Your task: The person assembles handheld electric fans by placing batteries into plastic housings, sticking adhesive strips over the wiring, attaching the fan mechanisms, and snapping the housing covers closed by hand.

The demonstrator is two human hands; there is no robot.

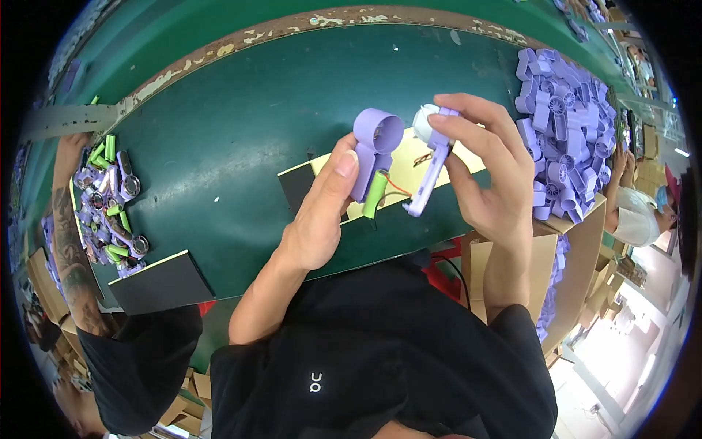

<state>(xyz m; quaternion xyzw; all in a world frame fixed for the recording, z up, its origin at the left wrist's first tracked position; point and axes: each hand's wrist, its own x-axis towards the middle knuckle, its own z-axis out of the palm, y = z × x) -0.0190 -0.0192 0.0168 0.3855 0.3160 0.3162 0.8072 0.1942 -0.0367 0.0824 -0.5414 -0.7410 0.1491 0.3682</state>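
My left hand (322, 208) grips a purple fan shell half (374, 143) with a round ring at its top and a green cylindrical battery (375, 193) set in its handle. My right hand (486, 164) holds the matching purple shell piece (433, 164) with a white round part (423, 122) at its top. A thin orange wire (398, 189) runs between the two halves. Both are held close together above a yellow and black pad (409, 157) on the green table (241, 124).
A heap of purple fan shells (567, 132) fills a cardboard box (578, 241) at my right. At the left, another person's tattooed arm (69, 249) lies by a pile of green batteries and purple parts (110, 205). A black pad (161, 282) sits near the front edge.
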